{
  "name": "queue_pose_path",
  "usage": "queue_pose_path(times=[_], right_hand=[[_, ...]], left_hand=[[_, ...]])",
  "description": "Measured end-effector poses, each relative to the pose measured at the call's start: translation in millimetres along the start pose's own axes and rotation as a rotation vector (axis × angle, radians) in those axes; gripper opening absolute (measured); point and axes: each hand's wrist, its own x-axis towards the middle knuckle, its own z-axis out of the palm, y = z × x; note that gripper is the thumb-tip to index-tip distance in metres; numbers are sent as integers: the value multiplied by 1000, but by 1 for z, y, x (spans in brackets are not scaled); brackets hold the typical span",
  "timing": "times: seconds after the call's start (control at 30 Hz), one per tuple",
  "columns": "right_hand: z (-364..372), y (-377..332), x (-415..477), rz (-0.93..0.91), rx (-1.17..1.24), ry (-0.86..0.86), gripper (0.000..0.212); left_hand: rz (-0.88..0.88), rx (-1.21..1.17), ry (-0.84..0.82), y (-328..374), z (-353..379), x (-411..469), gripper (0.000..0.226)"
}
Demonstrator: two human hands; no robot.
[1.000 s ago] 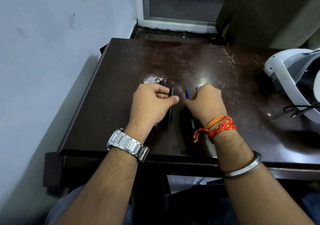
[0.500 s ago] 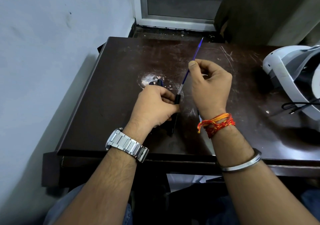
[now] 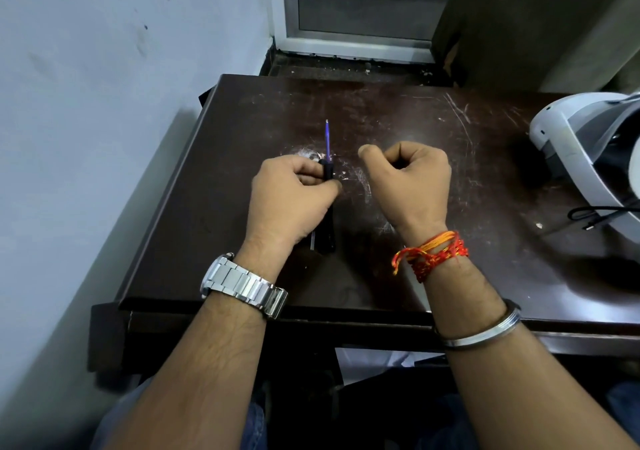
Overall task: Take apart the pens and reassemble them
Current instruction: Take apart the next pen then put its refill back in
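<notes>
Above a scratched dark table [image 3: 485,158], left hand [image 3: 291,203] grips the black pen barrel [image 3: 326,172], blue refill [image 3: 327,141] projecting past its knuckles, presumably steadied for seating; right hand [image 3: 412,186], just beside, is curled on nothing visible.

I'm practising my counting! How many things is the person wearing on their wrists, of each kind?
Silver watch, left wrist: 1
Red-and-orange thread band, right wrist: 1
Metal bangle, right arm: 1
Total: 3
</notes>
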Motion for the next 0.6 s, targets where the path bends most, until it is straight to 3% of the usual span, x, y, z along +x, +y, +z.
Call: queue_pose_path(times=[0.07,0.13,0.23,0.33,0.47,0.6], right_hand=[[0,1,0,1,-6,0,42],[1,1,-1,-11,-25,-13,38],[4,1,-4,-30,-52,-27,37],[7,2,-7,-39,-66,-40,38],[9,3,-8,-52,-80,-34,37],[11,4,-9,-59,-92,-43,34]], left_hand=[[0,17,50,-1,-6,3,17],[-13,42,111,-2,-10,5,7],[-49,83,202,-4,-15,8,17],[-79,134,234,-7,-17,9,18],[-76,248,260,-9,-18,9,3],[-18,349,286,-9,-15,8,8]])
